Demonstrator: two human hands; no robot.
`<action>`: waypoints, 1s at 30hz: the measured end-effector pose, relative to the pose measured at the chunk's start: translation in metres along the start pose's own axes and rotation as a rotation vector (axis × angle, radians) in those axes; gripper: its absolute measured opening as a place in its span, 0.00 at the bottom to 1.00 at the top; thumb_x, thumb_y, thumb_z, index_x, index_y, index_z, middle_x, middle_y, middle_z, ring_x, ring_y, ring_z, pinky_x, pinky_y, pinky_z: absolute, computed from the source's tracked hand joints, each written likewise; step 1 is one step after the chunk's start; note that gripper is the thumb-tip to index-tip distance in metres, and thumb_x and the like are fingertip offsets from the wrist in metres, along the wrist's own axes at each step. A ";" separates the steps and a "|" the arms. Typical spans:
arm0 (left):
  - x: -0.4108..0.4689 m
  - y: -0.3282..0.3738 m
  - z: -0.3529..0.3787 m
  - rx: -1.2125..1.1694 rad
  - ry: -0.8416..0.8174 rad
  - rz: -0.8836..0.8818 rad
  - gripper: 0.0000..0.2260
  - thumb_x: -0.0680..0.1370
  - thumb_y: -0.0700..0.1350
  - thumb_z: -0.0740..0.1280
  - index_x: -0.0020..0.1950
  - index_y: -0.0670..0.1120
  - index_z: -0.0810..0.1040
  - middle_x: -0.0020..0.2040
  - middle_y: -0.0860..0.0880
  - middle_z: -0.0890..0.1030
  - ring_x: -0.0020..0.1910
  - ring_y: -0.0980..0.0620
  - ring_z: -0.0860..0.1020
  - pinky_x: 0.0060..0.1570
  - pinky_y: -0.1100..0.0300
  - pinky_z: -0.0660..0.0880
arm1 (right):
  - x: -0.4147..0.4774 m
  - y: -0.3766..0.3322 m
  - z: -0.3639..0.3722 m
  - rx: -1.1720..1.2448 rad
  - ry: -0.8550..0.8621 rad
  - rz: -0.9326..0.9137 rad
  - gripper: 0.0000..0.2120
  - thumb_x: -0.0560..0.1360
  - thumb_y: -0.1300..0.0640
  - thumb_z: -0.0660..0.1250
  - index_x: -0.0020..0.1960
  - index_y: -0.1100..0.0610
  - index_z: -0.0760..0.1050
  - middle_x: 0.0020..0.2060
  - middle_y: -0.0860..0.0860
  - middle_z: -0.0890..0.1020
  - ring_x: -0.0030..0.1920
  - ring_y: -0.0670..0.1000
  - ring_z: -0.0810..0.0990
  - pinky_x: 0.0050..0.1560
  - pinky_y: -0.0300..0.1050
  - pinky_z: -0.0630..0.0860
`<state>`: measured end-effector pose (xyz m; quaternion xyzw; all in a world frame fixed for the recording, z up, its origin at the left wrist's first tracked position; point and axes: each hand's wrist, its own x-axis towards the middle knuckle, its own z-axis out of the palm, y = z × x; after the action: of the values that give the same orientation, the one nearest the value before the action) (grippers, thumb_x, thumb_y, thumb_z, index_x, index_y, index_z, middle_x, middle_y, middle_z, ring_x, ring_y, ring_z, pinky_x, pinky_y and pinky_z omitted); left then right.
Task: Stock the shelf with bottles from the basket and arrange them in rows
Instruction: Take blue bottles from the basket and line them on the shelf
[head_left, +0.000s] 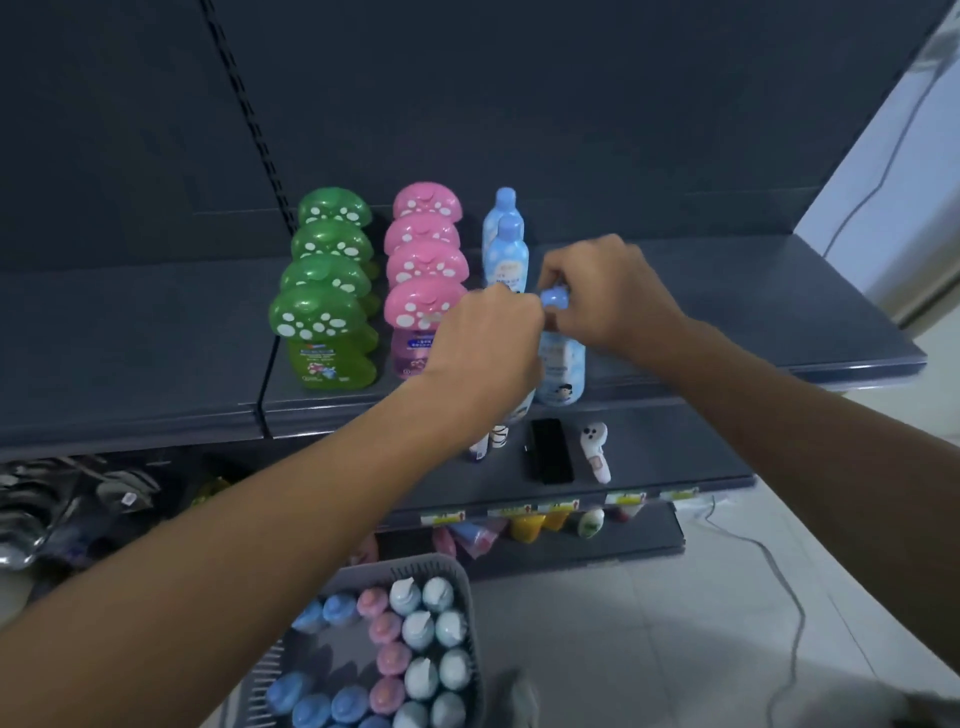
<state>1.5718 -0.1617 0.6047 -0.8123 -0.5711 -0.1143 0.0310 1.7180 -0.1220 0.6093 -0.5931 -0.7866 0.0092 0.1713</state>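
Note:
On the dark shelf (779, 312) stand a row of green mushroom-cap bottles (322, 306), a row of pink mushroom-cap bottles (423, 260) and a row of light blue bottles (506, 244). My right hand (608, 291) grips the cap of a light blue bottle (561, 369) standing near the shelf's front edge. My left hand (488, 338) is closed over another light blue bottle just left of it; only that bottle's base shows below my hand. A grey basket (457, 571) on the floor holds several blue, pink and white bottles.
The lower shelf carries a black flat item (550, 452), a white ghost-shaped item (595, 449) and small bottles. Below it hang price tags over more products. Shiny packets (31, 514) lie at lower left. A cable (779, 571) runs across the tiled floor.

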 end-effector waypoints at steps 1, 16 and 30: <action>0.005 0.002 -0.002 -0.012 0.005 -0.014 0.06 0.73 0.42 0.68 0.50 0.46 0.79 0.48 0.44 0.78 0.40 0.44 0.70 0.37 0.53 0.66 | 0.007 0.004 -0.003 0.014 -0.010 -0.004 0.09 0.68 0.51 0.73 0.42 0.56 0.79 0.37 0.51 0.83 0.42 0.56 0.80 0.46 0.51 0.79; 0.053 0.005 0.003 -0.107 0.014 -0.148 0.20 0.73 0.45 0.69 0.35 0.51 0.57 0.40 0.46 0.71 0.38 0.45 0.71 0.34 0.55 0.63 | 0.071 0.030 0.014 0.152 -0.078 -0.108 0.06 0.72 0.59 0.68 0.48 0.53 0.80 0.36 0.51 0.75 0.38 0.55 0.75 0.39 0.44 0.69; 0.073 0.008 0.016 -0.117 0.014 -0.170 0.07 0.76 0.43 0.69 0.50 0.46 0.71 0.46 0.43 0.78 0.43 0.42 0.76 0.37 0.54 0.65 | 0.082 0.053 0.020 0.224 -0.088 -0.111 0.06 0.72 0.60 0.72 0.42 0.51 0.75 0.40 0.50 0.82 0.44 0.54 0.81 0.48 0.50 0.80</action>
<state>1.6053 -0.0944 0.6064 -0.7605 -0.6300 -0.1554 -0.0225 1.7422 -0.0252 0.6000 -0.5248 -0.8191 0.1134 0.2021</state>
